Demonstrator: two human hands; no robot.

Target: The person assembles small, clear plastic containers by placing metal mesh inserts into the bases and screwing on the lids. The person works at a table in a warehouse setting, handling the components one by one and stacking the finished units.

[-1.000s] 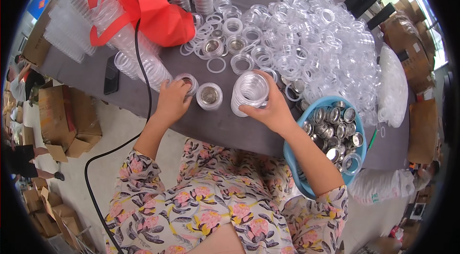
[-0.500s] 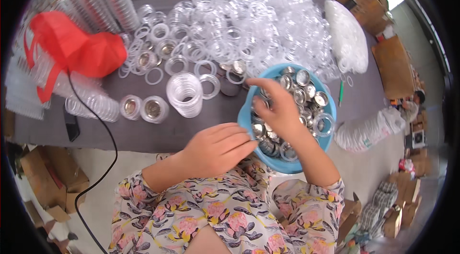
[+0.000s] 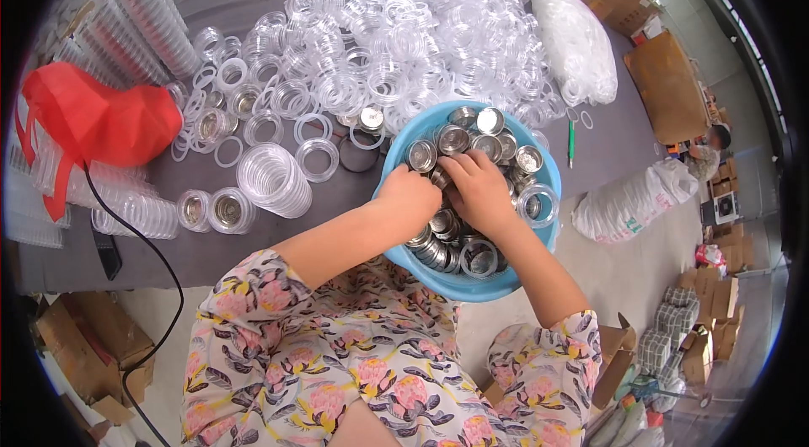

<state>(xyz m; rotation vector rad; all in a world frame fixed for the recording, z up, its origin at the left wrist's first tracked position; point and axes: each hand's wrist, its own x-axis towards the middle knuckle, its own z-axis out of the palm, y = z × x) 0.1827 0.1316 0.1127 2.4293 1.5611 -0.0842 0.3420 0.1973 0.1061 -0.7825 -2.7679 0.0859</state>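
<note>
Inside the blue basin (image 3: 447, 283), the left hand (image 3: 411, 198) and right hand (image 3: 482, 190) rest among silver cups (image 3: 453, 139), whether either grip is clamped I cannot tell, and careless stirring could push the topmost cups over its rim.

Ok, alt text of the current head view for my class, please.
A person's left hand and right hand are in a blue basin of round metal pieces. Beyond, clear plastic rings heap a grey table.
</note>
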